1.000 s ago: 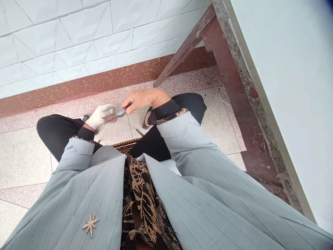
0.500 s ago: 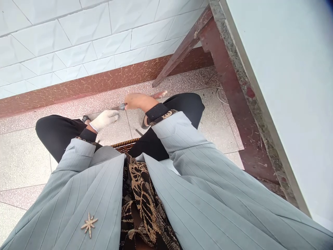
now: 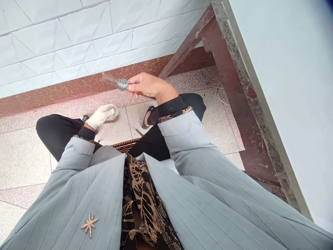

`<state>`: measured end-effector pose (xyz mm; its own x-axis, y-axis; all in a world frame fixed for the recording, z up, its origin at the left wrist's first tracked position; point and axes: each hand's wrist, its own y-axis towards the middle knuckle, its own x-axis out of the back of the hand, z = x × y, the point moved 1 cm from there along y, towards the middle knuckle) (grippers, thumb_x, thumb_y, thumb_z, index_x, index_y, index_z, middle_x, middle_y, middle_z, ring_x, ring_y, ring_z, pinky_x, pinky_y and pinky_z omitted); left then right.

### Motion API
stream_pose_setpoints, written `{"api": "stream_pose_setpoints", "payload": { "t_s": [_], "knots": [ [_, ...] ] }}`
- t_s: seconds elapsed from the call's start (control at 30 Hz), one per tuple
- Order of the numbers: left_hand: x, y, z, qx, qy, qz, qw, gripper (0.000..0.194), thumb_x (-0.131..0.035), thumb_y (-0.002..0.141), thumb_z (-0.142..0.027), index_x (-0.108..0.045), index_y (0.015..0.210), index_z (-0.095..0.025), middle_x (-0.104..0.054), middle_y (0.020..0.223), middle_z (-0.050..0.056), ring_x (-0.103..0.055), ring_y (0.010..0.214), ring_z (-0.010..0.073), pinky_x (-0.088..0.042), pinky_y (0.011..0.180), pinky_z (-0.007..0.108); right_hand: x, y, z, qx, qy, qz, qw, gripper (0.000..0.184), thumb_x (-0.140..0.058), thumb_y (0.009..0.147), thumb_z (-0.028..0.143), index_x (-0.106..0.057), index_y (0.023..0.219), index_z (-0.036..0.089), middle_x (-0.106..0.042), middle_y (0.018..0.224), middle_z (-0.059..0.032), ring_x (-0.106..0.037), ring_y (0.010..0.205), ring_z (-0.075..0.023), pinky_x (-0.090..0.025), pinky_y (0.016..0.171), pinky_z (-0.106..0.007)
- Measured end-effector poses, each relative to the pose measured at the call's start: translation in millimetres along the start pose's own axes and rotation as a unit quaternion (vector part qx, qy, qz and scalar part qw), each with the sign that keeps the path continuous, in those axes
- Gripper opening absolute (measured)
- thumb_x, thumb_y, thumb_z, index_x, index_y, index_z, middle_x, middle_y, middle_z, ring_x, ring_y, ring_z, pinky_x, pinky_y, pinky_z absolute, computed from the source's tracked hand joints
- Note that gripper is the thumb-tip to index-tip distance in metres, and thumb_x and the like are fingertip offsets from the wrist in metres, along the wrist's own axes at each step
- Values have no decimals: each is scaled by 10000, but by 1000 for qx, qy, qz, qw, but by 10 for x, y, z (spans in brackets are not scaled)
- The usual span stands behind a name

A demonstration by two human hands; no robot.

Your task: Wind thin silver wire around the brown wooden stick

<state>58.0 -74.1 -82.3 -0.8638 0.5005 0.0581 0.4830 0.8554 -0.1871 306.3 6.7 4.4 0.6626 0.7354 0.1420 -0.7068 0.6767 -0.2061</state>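
Note:
My right hand [image 3: 148, 85] is bare and raised in front of the low wall. Its thumb and fingers pinch a brown wooden stick [image 3: 110, 79] wound with grey metal wire [image 3: 122, 84]. The stick points left, its far end blurred; the hand covers its other end. Lower and to the left, my left hand [image 3: 102, 115] wears a white knitted glove and has its fingers curled. A pale, blurred patch lies at its fingertips, with something brownish [image 3: 111, 121] just below; what it grips, I cannot make out.
White wall tiles [image 3: 85, 34] end in a brown marbled skirting [image 3: 78, 80] ahead. To the right stands a table with a reddish wooden leg [image 3: 187, 41] and a pale top [image 3: 286, 86]. A woven basket edge [image 3: 125, 143] shows between my knees, and a thin cable [image 3: 221, 97] lies on the floor.
My right hand has lifted up and away from my left hand, taking the wire-wound stick with it. The gloved left hand has stayed near its place, its fingers now more curled.

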Motion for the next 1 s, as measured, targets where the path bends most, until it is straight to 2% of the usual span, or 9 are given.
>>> {"api": "stream_pose_setpoints", "payload": {
  "t_s": [0.13,0.27,0.4,0.47,0.53,0.7,0.83,0.9,1.0],
  "knots": [
    [-98,-5,-35,25,4,0,1000,470,-743,866,-631,-650,816,-173,-472,626,-25,-381,543,95,-314,522,246,-19,69,-49,-34,-46,-90,994,346,-707,1006,391,-595,752,184,-563,613,14,-479,577,-101,-398,581,-258],
    [-172,-43,4,43,39,3,998,290,-720,888,-441,-656,811,-170,-545,687,2,-476,618,125,-401,594,268,-113,227,-127,-114,-247,-109,956,245,-655,1023,330,-690,860,151,-660,752,-74,-594,720,-177,-430,671,-316],
    [-198,-73,11,44,60,29,997,225,-681,901,-378,-669,817,-170,-563,703,1,-489,629,128,-407,604,269,-275,336,-205,-174,-468,14,867,268,-663,1001,299,-784,1072,70,-758,1031,-184,-673,946,-263,-409,735,-348],
    [-177,-72,-14,39,61,33,997,218,-674,886,-369,-671,815,-163,-571,714,3,-491,639,124,-403,612,265,-355,341,-227,-209,-493,119,836,306,-644,1015,275,-792,1134,34,-766,1060,-198,-685,945,-258,-407,744,-341],
    [-131,-65,-51,27,60,24,998,226,-676,863,-373,-676,813,-153,-592,735,10,-507,665,125,-413,635,265,-404,318,-230,-238,-473,207,823,303,-642,1031,280,-801,1118,37,-768,953,-154,-678,851,-216,-410,739,-321],
    [14,-58,-118,-1,48,-18,999,272,-705,820,-418,-674,803,-148,-584,698,-7,-483,634,113,-410,644,267,-384,230,-165,-220,-377,284,854,225,-710,1005,259,-767,857,100,-642,658,-24,-597,705,-156,-396,749,-306],
    [46,-53,-62,-3,45,-30,999,313,-720,812,-465,-687,833,-154,-639,758,16,-569,698,144,-464,703,288,-277,139,-69,-138,-247,351,893,275,-730,989,290,-677,774,127,-573,625,20,-527,645,-112,-390,697,-271],
    [28,-45,-19,-9,42,-58,997,339,-746,807,-497,-672,840,-168,-638,773,21,-585,718,154,-473,709,293,-187,84,-28,-81,-173,327,926,295,-729,988,343,-656,788,138,-576,651,28,-507,628,-92,-387,662,-247],
    [-28,-37,9,-9,32,-73,997,336,-734,850,-502,-645,838,-178,-568,726,-4,-487,628,118,-402,626,269,-42,10,-5,-19,-87,180,980,327,-729,986,408,-635,803,154,-579,677,28,-484,608,-80,-380,621,-231]
  ]
}}
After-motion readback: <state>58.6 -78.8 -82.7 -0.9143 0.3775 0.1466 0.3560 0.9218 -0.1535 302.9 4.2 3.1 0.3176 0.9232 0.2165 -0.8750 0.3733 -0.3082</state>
